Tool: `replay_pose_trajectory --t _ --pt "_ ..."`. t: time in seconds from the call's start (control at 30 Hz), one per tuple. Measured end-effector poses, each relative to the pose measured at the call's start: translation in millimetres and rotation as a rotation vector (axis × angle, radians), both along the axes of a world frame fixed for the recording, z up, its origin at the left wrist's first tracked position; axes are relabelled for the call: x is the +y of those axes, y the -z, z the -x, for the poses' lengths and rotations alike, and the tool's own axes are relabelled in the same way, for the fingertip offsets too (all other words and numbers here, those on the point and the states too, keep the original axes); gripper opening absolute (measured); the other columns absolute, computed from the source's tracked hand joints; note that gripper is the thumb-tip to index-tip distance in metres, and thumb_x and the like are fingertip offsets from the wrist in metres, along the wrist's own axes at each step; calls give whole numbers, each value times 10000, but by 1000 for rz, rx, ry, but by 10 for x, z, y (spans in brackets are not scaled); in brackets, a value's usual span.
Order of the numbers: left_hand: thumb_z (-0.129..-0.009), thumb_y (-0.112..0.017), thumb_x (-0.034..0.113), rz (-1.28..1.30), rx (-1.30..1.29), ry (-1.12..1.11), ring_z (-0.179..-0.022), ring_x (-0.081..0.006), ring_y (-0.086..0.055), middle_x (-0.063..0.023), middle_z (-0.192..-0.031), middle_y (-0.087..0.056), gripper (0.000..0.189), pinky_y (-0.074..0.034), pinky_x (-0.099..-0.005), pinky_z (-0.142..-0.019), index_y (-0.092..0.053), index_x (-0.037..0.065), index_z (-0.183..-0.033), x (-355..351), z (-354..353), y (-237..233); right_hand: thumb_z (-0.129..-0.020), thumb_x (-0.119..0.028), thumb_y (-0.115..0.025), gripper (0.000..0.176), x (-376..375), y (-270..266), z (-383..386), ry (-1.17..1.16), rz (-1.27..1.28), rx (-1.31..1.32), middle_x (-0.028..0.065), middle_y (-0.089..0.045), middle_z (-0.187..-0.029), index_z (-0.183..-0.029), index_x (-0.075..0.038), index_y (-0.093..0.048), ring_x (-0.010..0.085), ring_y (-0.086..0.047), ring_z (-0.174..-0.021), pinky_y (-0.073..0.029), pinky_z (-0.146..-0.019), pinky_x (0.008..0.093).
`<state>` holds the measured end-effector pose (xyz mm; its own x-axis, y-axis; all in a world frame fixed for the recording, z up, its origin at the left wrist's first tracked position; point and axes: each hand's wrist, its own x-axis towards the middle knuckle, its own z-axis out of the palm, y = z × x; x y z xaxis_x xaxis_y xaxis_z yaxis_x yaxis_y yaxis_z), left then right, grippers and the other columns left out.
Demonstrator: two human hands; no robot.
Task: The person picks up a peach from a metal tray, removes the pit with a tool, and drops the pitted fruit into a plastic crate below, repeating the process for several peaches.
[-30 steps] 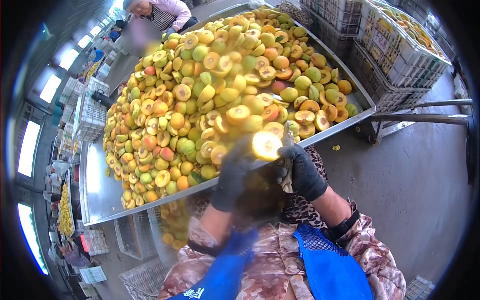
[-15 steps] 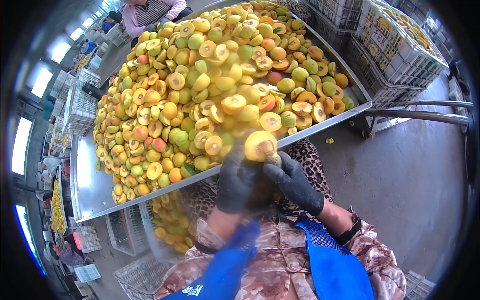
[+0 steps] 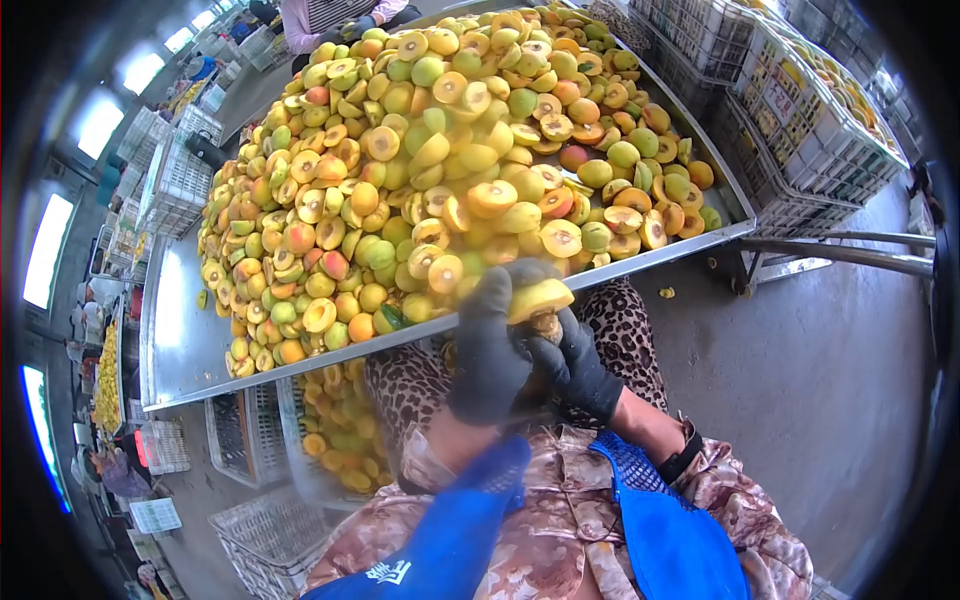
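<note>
My left hand (image 3: 492, 340), in a dark grey glove, is closed around a yellow peach half (image 3: 540, 299) just beyond the front edge of the metal table. The half is tilted, its cut face turned mostly away from view. Under it shows a brown, knobbly lump (image 3: 547, 325) that looks like a peach pit. My right hand (image 3: 580, 368), gloved alike, has its fingers closed right against that lump; whether it also holds a tool is hidden. A big heap of halved peaches (image 3: 330, 230) covers the table in front of my hands.
The metal table's rim (image 3: 650, 262) runs close ahead of my hands. Below left stands a crate of peach halves (image 3: 345, 425), with an empty-looking white crate (image 3: 270, 535) nearby. Stacked crates (image 3: 815, 120) rise at the right. Another person (image 3: 335, 22) works across the table.
The peach half has tipped from showing its cut face to a side-on view. My right hand has moved left, closer to my left hand.
</note>
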<state>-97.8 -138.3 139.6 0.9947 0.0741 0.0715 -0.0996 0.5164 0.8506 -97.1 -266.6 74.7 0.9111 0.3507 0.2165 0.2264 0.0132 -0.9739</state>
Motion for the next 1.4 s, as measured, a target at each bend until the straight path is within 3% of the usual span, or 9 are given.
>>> replay_pose_trajectory --t 0.2,0.3,0.5,0.77,0.93,1.03,1.17,1.23,1.4 --pt "-1075 -488 291 -159 -42 28 -851 -188 -640 -134 -982 -673 347 -539 -331 -794 -621 -9 -963 65 -17 149 -915 -79 -589 384 -45 193 82 -128 124 -324 208 -618 -1115 -1282 33 -560 332 -617 -993 -514 -844 451" --pt "-1061 -529 304 32 12 152 -814 -213 -648 -143 -885 -675 386 -539 -341 -744 -627 2 -842 153 -31 22 -1028 -186 -545 340 -102 259 218 -247 105 -51 63 -658 -1193 -1314 -6 -586 172 -605 -1093 -494 -945 341" --pt "-1005 -629 383 170 -84 629 -776 -255 -654 -152 -797 -648 455 -530 -342 -715 -625 -22 -798 326 17 161 -1014 -233 -611 483 -268 101 255 -560 29 507 64 -611 -1342 -1433 -16 -510 178 -543 -1258 -439 -1077 340" --pt "-1060 -511 499 292 190 -327 -880 -319 -714 -164 -852 -701 523 -590 -459 -844 -704 47 -883 1479 713 503 -964 -362 -662 434 183 130 233 -694 446 -37 236 -704 -938 -1211 -13 -590 408 -708 -839 -564 -771 470" --pt "-980 -678 195 -1201 111 -994 -958 -262 -695 -153 -1022 -726 266 -552 -363 -890 -696 -66 -1030 2566 994 1006 -933 -361 -667 344 -8 916 225 -546 1010 -373 202 -703 -763 -1035 -42 -590 419 -705 -725 -542 -646 514" --pt "-912 -679 95 -1042 -104 -628 -1095 -298 -651 -170 -1224 -667 278 -518 -389 -951 -672 -14 -1167 1932 277 712 -911 -334 -686 323 183 587 251 -415 828 -345 219 -688 -764 -1019 -46 -587 421 -694 -722 -526 -617 513" --pt "-795 -752 121 -1823 -294 -385 -1111 -353 -618 -153 -1162 -652 515 -515 -483 -949 -646 112 -1299 1365 -623 1043 -908 -244 -688 290 83 448 318 -354 792 -366 220 -681 -799 -1090 -43 -586 438 -665 -700 -519 -615 525" --pt "-802 -677 115 -1820 -161 -246 -1023 -369 -643 -171 -1111 -664 352 -535 -472 -882 -648 82 -1151 1379 -722 1002 -936 -231 -686 276 -65 385 344 -286 859 -355 175 -693 -792 -1107 -38 -588 379 -682 -665 -527 -600 485" --pt "-810 -738 64 -615 -137 -308 -906 -228 -649 -94 -1043 -665 338 -545 -348 -819 -631 71 -1131 1463 -515 1058 -992 -289 -661 290 31 90 292 -252 195 168 123 -684 -871 -1116 -31 -623 183 -632 -750 -527 -693 356"
